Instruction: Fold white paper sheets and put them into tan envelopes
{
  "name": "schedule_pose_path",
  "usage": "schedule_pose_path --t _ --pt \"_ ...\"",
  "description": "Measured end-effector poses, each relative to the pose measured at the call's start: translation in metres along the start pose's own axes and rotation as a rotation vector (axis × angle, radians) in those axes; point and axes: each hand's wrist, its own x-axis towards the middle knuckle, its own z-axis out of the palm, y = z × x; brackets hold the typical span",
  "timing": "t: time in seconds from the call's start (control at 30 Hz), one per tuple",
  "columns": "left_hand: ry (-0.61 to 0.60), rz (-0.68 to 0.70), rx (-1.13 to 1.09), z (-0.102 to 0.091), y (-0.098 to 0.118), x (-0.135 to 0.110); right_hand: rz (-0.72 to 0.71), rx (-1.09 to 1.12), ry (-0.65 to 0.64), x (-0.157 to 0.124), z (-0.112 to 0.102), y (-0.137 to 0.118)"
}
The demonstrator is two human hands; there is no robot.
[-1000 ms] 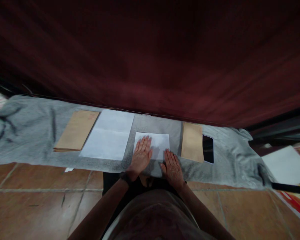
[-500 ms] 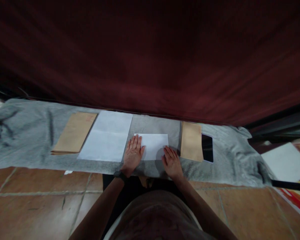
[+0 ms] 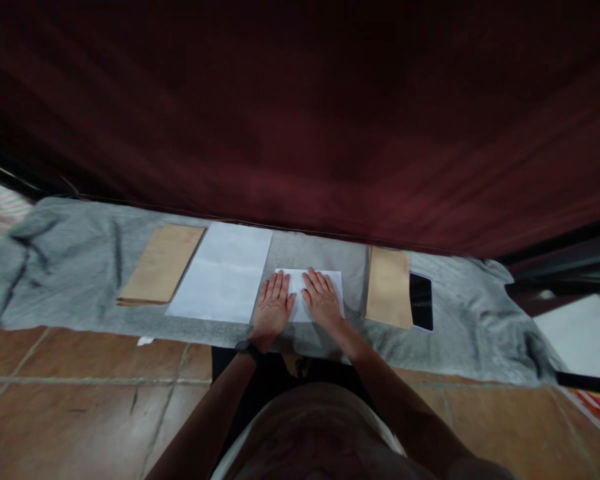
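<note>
White folded sheet (image 3: 296,283) pressed under flat, open left hand (image 3: 273,308) and right hand (image 3: 323,300), nothing gripped; larger sheet (image 3: 225,273) left of it unfolded.

Dim indoor view, with soft light falling from above. The white sheet (image 3: 225,277) and the folded paper (image 3: 336,285) are the brightest areas. The dark red curtain (image 3: 300,120) is murky and smeared, its folds unsharp. My left hand (image 3: 273,308) and right hand (image 3: 323,300), lying flat, cast a soft shadow toward me on the grey cloth (image 3: 70,267). The wide lens bows the floor (image 3: 80,400) joints and darkens the corners. My torso, at the bottom edge, is blurred.
</note>
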Motion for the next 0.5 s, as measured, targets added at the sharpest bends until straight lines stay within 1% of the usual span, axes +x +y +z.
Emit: schedule_pose_path --t 0.07,0.17,0.37,0.5 --pt "0.001 0.002 -0.004 -0.001 0.0 0.0 0.016 -0.024 0.021 -0.004 0.003 0.002" --pt "0.0 -0.001 -0.002 -0.002 0.0 0.0 0.055 -0.055 0.034 -0.007 0.0 0.013" --pt "-0.001 0.003 -0.011 -0.002 0.0 0.0 0.14 -0.088 0.058 -0.007 -0.018 0.039" --pt "0.017 0.005 -0.012 0.0 -0.001 -0.001 0.173 -0.077 -0.034 0.009 -0.034 0.05"
